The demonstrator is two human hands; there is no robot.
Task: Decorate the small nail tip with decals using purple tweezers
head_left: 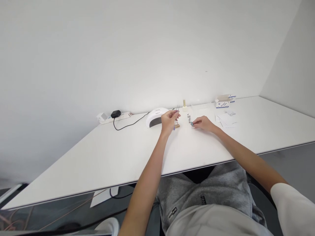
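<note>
My left hand (168, 120) is raised a little above the white table (123, 154), fingers closed round a thin stick-like tool (176, 115) that points up and down. My right hand (203, 124) rests on the table to the right, its fingertips pinched on a small bluish-grey item (191, 122). A small brown piece (177, 126) lies on the table just below the left hand. Another small grey item (188, 116) sits between the hands, slightly farther back. Both forearms reach forward from the table's near edge.
A white dome-shaped nail lamp (155, 118) stands behind the left hand, its black cable running to a power strip (113, 116) by the wall. A small pale bottle (184, 105) stands at the back. Small boxes (224, 101) and white paper packets (226, 120) lie to the right.
</note>
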